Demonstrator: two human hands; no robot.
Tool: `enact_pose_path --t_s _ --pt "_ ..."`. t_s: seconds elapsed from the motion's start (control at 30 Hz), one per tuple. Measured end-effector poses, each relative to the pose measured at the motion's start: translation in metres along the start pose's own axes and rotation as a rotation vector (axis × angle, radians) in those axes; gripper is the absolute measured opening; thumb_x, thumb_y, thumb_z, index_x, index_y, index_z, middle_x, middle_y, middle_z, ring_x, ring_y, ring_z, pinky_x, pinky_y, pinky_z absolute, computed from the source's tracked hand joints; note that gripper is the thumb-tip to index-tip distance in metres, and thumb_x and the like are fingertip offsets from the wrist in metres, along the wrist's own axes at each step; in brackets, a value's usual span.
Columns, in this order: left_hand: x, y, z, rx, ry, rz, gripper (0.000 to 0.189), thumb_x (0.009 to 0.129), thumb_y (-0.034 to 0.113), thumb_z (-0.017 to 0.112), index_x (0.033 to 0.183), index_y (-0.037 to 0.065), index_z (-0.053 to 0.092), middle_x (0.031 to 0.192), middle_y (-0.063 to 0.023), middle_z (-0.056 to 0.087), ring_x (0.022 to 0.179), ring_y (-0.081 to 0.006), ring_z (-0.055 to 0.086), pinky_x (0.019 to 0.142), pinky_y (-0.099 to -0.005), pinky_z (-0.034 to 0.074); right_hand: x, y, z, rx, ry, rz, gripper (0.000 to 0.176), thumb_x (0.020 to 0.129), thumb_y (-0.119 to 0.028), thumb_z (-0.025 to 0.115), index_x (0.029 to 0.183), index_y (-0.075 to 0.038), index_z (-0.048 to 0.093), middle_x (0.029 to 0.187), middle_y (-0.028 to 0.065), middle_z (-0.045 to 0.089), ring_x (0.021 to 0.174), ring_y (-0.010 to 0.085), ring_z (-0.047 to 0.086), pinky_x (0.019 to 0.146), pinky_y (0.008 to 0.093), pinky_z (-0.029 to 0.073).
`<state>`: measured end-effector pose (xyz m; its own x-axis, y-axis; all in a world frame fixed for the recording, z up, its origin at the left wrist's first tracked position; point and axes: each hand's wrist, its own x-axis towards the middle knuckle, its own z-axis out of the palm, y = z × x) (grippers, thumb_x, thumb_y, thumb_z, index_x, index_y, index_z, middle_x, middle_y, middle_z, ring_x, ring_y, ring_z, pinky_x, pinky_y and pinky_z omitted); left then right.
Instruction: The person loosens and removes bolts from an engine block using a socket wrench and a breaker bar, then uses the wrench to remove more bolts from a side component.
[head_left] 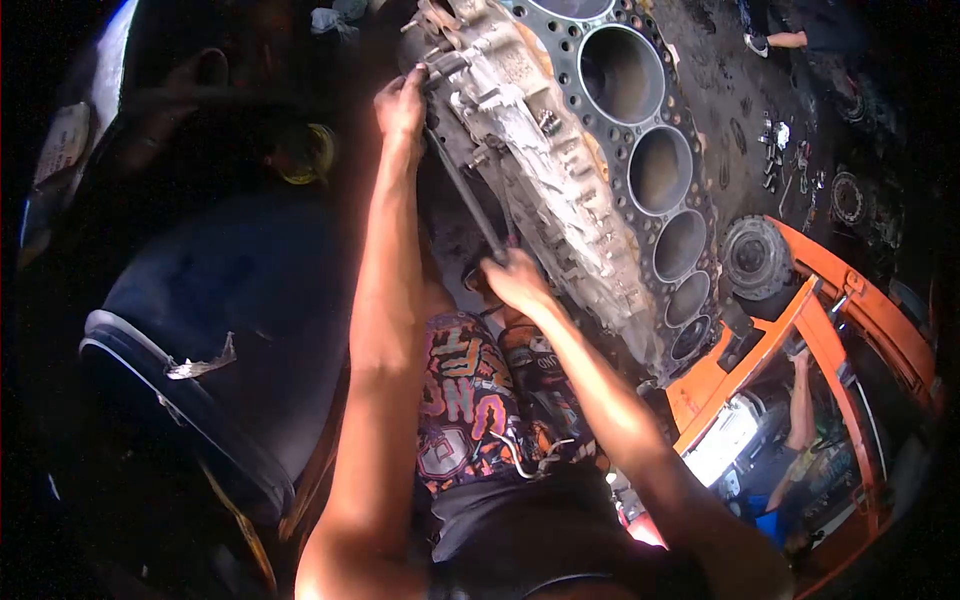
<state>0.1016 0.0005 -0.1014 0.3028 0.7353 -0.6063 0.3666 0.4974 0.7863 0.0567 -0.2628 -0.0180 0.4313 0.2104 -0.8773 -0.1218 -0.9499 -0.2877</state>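
Note:
A large metal engine block [560,170] with a row of several round cylinder bores stands tilted in front of me. A long dark metal bar [465,190], like a wrench handle, slants along its near side. My left hand [402,103] is closed at the bar's upper end, thumb against a fitting on the block's side; the fingers partly hide what lies beneath. Lower down, my right hand [517,282] wraps round the bar's other end, close to my knees.
An orange metal frame with a wheel [757,257] stands to the right, another person's arm [802,405] reaching beside it. Loose metal parts [785,150] lie on the dark floor. At left is a large dark rounded panel [230,320]. A person's hand [758,42] shows at top right.

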Motion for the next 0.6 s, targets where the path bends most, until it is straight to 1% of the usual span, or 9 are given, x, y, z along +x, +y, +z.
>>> enact_pose_path --t_s 0.07,0.13,0.2,0.3,0.4,0.47,0.53,0.57,0.6 --pt "-0.019 0.019 -0.006 0.048 -0.002 -0.01 0.045 0.084 0.041 0.068 0.107 0.002 0.071 0.089 -0.0063 0.069 0.079 -0.0148 0.061 0.076 -0.0299 0.047 -0.032 -0.003 -0.029 -0.082 0.03 -0.097 0.044 0.09 -0.044 0.057 0.103 -0.002 0.059 0.092 0.0194 0.066 0.09 0.03 0.065 0.079 0.0413 0.05" --pt "-0.007 0.006 -0.01 0.172 -0.001 0.051 0.052 0.085 0.046 0.064 0.11 0.001 0.069 0.097 -0.0096 0.07 0.088 -0.0174 0.061 0.083 -0.0312 0.046 -0.077 -0.044 -0.073 -0.107 -0.006 -0.01 0.045 0.091 -0.044 0.056 0.103 -0.002 0.059 0.092 0.0188 0.066 0.092 0.03 0.065 0.08 0.0411 0.049" --pt "-0.008 0.008 -0.015 0.153 -0.051 0.03 0.058 0.084 0.047 0.064 0.117 -0.001 0.064 0.106 -0.0129 0.068 0.097 -0.0199 0.061 0.088 -0.0326 0.045 -0.102 -0.058 -0.103 -0.155 0.069 -0.169 0.043 0.093 -0.042 0.054 0.106 -0.001 0.06 0.094 0.0207 0.066 0.093 0.0309 0.065 0.082 0.0403 0.049" --pt "-0.024 0.027 -0.021 0.192 -0.132 0.029 0.067 0.087 0.048 0.062 0.126 -0.006 0.055 0.122 -0.0205 0.061 0.114 -0.0268 0.057 0.099 -0.0341 0.04 -0.128 -0.081 -0.124 0.014 0.197 -0.406 0.032 0.093 -0.026 0.059 0.112 -0.001 0.06 0.097 0.0199 0.067 0.089 0.0278 0.067 0.078 0.0359 0.05" --pt "-0.022 0.02 -0.019 0.207 -0.102 0.244 0.053 0.092 0.045 0.054 0.105 -0.005 0.065 0.092 -0.0181 0.068 0.088 -0.0237 0.062 0.081 -0.0336 0.045 -0.145 -0.136 -0.135 0.127 0.399 -0.502 0.024 0.088 -0.012 0.065 0.109 0.0 0.064 0.09 0.0111 0.068 0.082 0.0167 0.064 0.073 0.0271 0.049" --pt "-0.02 0.01 -0.014 0.24 -0.085 0.264 0.051 0.095 0.044 0.048 0.108 -0.004 0.064 0.095 -0.0204 0.066 0.09 -0.0266 0.062 0.084 -0.0348 0.045 -0.144 -0.174 -0.147 0.192 0.451 -0.453 0.022 0.086 -0.012 0.068 0.102 0.003 0.065 0.087 0.0041 0.066 0.076 0.0081 0.057 0.071 0.0217 0.044" --pt "-0.014 -0.002 -0.01 0.227 -0.044 0.3 0.051 0.096 0.044 0.047 0.109 -0.003 0.064 0.096 -0.0207 0.066 0.092 -0.0277 0.062 0.085 -0.0357 0.045 -0.122 -0.197 -0.157 0.169 0.55 -0.633 0.02 0.084 -0.01 0.068 0.101 0.002 0.066 0.084 0.0046 0.065 0.069 0.0088 0.057 0.065 0.021 0.044" --pt "-0.02 0.01 -0.01 0.2 -0.106 0.221 0.052 0.096 0.045 0.046 0.112 -0.003 0.062 0.101 -0.0225 0.066 0.095 -0.0299 0.061 0.087 -0.0371 0.045 -0.112 -0.209 -0.162 0.147 0.603 -0.693 0.02 0.083 -0.009 0.068 0.1 0.001 0.067 0.084 0.0056 0.065 0.066 0.01 0.057 0.062 0.0218 0.045" --pt "-0.012 -0.001 -0.006 0.207 -0.038 0.31 0.05 0.098 0.043 0.045 0.112 -0.003 0.061 0.098 -0.0224 0.065 0.093 -0.0306 0.061 0.086 -0.0384 0.045 -0.098 -0.221 -0.169 0.147 0.65 -0.748 0.021 0.084 -0.009 0.067 0.102 0.001 0.065 0.085 0.0064 0.065 0.067 0.0109 0.058 0.063 0.0226 0.045"
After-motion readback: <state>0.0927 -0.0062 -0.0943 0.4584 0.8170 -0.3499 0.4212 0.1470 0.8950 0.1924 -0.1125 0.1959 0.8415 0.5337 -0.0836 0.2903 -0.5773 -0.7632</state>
